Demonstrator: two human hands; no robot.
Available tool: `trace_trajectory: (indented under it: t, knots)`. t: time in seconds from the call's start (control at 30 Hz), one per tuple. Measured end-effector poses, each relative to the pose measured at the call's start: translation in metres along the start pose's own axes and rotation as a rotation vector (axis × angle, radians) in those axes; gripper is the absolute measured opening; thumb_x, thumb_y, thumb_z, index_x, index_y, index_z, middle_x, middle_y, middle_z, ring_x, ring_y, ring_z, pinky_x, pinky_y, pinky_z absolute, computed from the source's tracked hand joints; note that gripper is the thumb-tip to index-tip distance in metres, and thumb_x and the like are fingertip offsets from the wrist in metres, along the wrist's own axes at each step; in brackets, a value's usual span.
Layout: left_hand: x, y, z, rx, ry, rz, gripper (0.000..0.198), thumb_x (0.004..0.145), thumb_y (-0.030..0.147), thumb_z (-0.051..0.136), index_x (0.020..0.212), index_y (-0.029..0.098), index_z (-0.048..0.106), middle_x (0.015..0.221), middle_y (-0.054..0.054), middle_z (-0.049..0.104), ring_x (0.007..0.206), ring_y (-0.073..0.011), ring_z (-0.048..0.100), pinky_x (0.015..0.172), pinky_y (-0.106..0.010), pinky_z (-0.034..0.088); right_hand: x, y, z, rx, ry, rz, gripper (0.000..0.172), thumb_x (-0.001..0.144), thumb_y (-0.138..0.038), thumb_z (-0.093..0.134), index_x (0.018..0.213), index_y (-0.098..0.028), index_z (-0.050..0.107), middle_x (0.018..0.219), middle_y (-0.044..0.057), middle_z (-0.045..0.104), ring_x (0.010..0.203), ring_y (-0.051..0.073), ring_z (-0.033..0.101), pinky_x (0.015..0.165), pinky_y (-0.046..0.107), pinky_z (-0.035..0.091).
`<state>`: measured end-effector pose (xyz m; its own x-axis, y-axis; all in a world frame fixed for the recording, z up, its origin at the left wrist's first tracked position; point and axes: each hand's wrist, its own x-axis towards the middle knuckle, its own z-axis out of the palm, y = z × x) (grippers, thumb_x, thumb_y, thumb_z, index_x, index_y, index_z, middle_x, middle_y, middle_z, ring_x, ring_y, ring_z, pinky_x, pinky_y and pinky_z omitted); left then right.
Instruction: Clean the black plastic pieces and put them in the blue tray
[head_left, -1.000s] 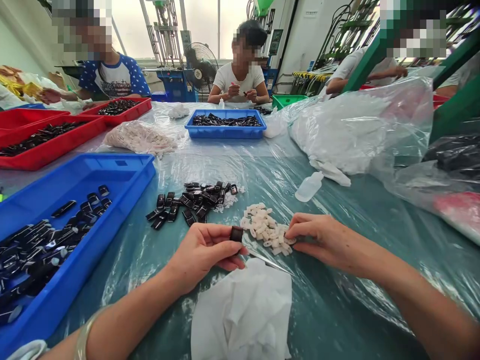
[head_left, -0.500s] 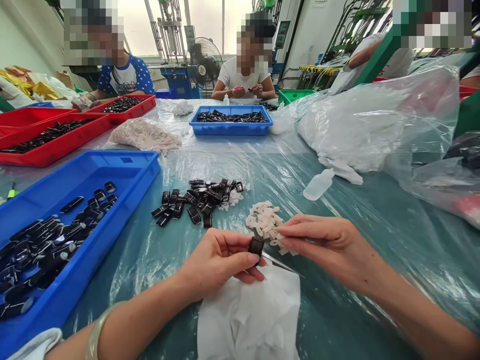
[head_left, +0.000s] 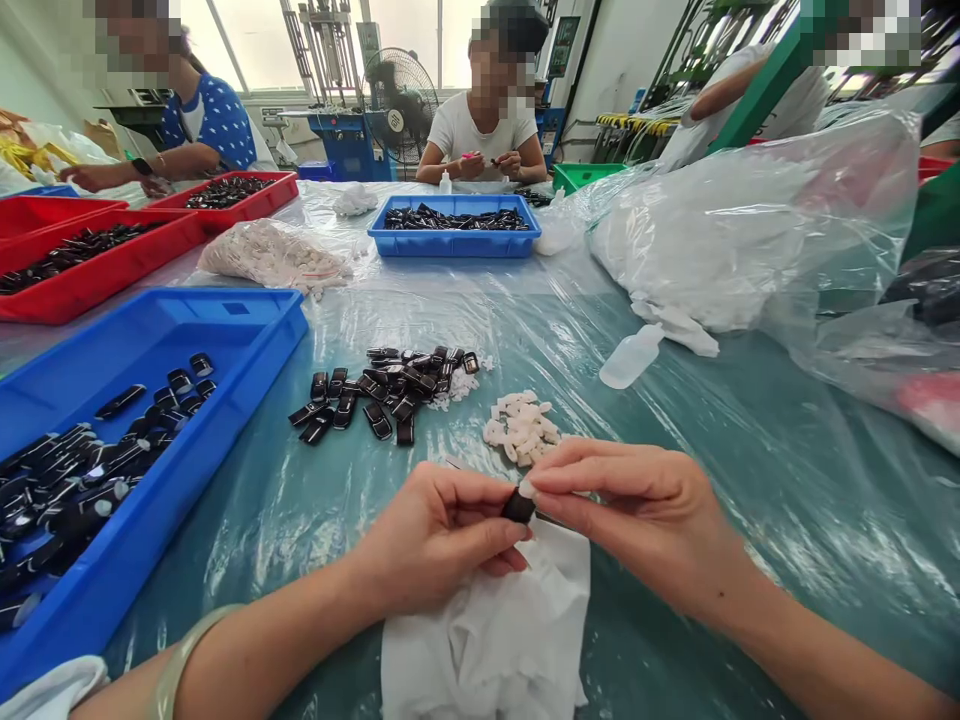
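Note:
My left hand (head_left: 442, 530) is closed on a small black plastic part (head_left: 519, 506), held upright between thumb and forefinger. A thin metal tool also lies in that hand; only slivers of it show, so its kind is unclear. My right hand (head_left: 645, 515) pinches a small white piece (head_left: 526, 488) against the top of the black part. Just beyond the fingers lies a heap of small white pieces (head_left: 517, 425). Farther left is a pile of black plastic parts (head_left: 405, 385). Under both hands a crumpled white cloth (head_left: 487, 640) rests on the table.
A blue tray (head_left: 270, 325) of black parts stands at left, with red trays (head_left: 180, 230) behind it. Another blue tray (head_left: 454, 243) sits ahead. To the right are a white squeeze bottle (head_left: 631, 357) and a large plastic bag (head_left: 720, 230). Co-workers sit across the table.
My right hand has moved left from beside the white heap, bringing a white piece to the black part. The metal tool's pointed end is now mostly hidden. The view has shifted slightly.

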<state>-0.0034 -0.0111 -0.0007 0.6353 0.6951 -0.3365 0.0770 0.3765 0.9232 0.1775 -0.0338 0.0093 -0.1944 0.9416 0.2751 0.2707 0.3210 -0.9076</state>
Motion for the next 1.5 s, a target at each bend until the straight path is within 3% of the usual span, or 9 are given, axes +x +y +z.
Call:
trace_trajectory:
  t: [0.33,0.53,0.87,1.0,1.33,1.5]
  knots:
    - [-0.003,-0.003,0.002,0.107,0.003,0.069,0.012,0.077,0.022,0.056,0.073,0.013,0.062,0.064,0.0,0.055,0.066,-0.0145,0.063,0.061,-0.021,0.051,-0.005,0.001,0.006,-0.17,0.037,-0.065,0.014,0.075,-0.01,0.062,0.073,-0.021,0.071,0.07,0.001,0.068,0.06,0.013,0.062,0.053,0.022,0.05]
    - [-0.002,-0.005,-0.001,0.186,-0.006,0.091,0.015,0.079,0.022,0.053,0.073,0.012,0.062,0.06,0.0,0.052,0.062,-0.0146,0.06,0.059,-0.022,0.049,-0.003,-0.001,0.003,-0.223,-0.052,-0.098,0.016,0.077,-0.008,0.06,0.075,-0.021,0.069,0.072,0.001,0.067,0.062,0.012,0.061,0.054,0.021,0.048]
    - [-0.004,-0.003,-0.002,0.291,-0.006,0.118,0.016,0.078,0.016,0.052,0.078,0.009,0.066,0.06,-0.005,0.062,0.056,-0.0142,0.06,0.054,-0.021,0.048,-0.006,0.002,0.0,-0.201,-0.143,-0.114,0.018,0.08,-0.007,0.056,0.08,-0.021,0.067,0.078,0.002,0.066,0.067,0.013,0.061,0.059,0.022,0.049]
    - [-0.005,-0.001,-0.003,0.318,-0.017,0.154,0.015,0.077,0.012,0.051,0.071,0.01,0.065,0.058,-0.004,0.061,0.053,-0.0123,0.059,0.051,-0.019,0.045,-0.006,0.001,0.0,-0.191,-0.188,-0.111,0.019,0.081,-0.008,0.053,0.08,-0.021,0.067,0.078,0.003,0.065,0.068,0.013,0.061,0.058,0.023,0.049]
    - [-0.006,-0.004,-0.002,0.255,0.019,0.126,0.016,0.075,0.014,0.053,0.074,0.01,0.068,0.061,-0.006,0.065,0.055,-0.0145,0.062,0.055,-0.023,0.05,-0.005,0.003,0.002,-0.129,-0.195,-0.051,0.019,0.082,-0.012,0.053,0.081,-0.024,0.068,0.078,0.003,0.062,0.068,0.014,0.059,0.059,0.023,0.048]
    - [-0.002,-0.006,0.003,0.035,0.014,0.016,0.012,0.071,0.018,0.057,0.073,0.01,0.066,0.058,-0.003,0.06,0.056,-0.0132,0.063,0.057,-0.022,0.051,-0.003,0.003,-0.003,-0.104,-0.226,-0.033,0.016,0.081,-0.014,0.056,0.084,-0.024,0.069,0.077,0.002,0.063,0.07,0.015,0.06,0.061,0.025,0.048]
